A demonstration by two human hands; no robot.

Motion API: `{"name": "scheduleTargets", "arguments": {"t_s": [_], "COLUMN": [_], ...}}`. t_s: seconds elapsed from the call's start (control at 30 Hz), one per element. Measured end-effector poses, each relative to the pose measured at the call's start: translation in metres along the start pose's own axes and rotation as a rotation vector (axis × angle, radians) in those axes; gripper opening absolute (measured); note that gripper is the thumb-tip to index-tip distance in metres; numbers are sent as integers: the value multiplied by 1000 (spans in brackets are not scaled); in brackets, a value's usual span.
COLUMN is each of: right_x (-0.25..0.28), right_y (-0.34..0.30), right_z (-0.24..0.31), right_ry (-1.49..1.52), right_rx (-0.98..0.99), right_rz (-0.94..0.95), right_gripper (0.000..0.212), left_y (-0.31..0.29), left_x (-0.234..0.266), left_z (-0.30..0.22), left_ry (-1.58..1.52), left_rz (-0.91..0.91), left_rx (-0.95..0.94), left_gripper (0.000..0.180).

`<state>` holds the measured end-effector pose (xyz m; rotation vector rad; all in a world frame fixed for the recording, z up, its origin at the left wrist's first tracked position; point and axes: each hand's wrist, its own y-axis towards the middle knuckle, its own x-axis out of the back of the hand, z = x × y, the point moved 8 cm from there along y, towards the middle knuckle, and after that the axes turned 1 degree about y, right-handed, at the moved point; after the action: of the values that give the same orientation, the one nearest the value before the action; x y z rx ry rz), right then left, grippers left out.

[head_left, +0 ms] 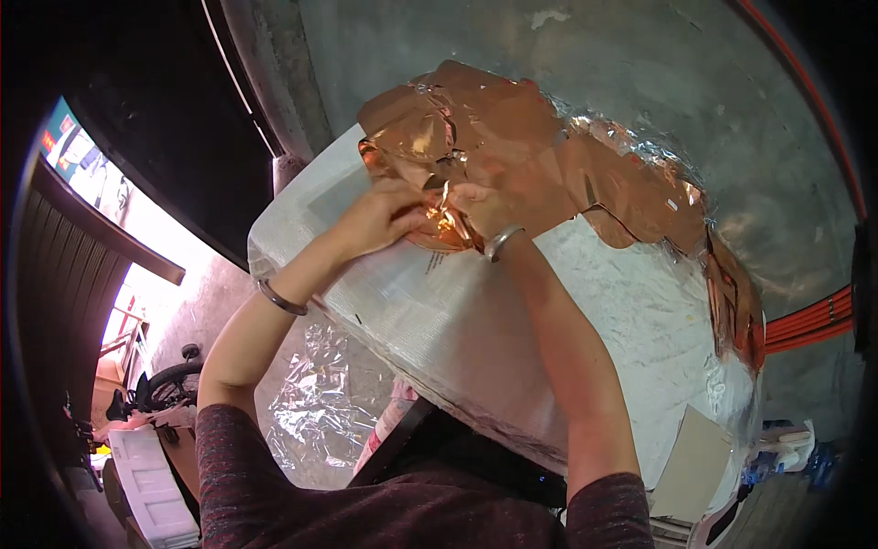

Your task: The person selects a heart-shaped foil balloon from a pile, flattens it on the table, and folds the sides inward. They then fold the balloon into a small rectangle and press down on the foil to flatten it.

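My left hand [384, 216] and my right hand [485, 209] meet near the middle of the table, fingers pinched on a crumpled piece of shiny copper-coloured foil [445, 240]. Its lower edge hangs over the white woven covering [402, 297]. Just beyond my hands lies a pile of flat copper-coloured foil pieces [512, 137], stretching away to the right. Whether the held piece is joined to this pile I cannot tell. My fingers partly hide the foil between them.
The white-covered table [631, 311] stands by a grey wall [640, 55]. Clear crinkled film [320, 393] lies on the floor at left. A grey-beige card [690, 462] rests at the near right. Orange pipes [809, 320] run along the right, and a white foam box [155, 485] stands lower left.
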<state>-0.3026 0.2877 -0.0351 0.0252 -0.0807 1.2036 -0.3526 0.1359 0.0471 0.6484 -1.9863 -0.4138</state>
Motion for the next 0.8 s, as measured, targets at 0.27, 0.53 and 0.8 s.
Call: {"name": "scheduleTargets", "arguments": {"t_s": [0.27, 0.53, 0.8], "right_x": [23, 12, -101], "right_y": [2, 0, -204], "right_z": [29, 103, 143], "right_ry": [625, -43, -778], "right_rx": [-47, 300, 885], "right_rz": [47, -30, 590], "right_gripper": [13, 24, 25], "left_y": [23, 74, 128], "left_x": [-38, -91, -145], "left_z": [0, 0, 105], "left_ry": [159, 301, 921], "left_rz": [215, 386, 105], "left_rx": [-30, 212, -211], "left_gripper": [25, 65, 60]}}
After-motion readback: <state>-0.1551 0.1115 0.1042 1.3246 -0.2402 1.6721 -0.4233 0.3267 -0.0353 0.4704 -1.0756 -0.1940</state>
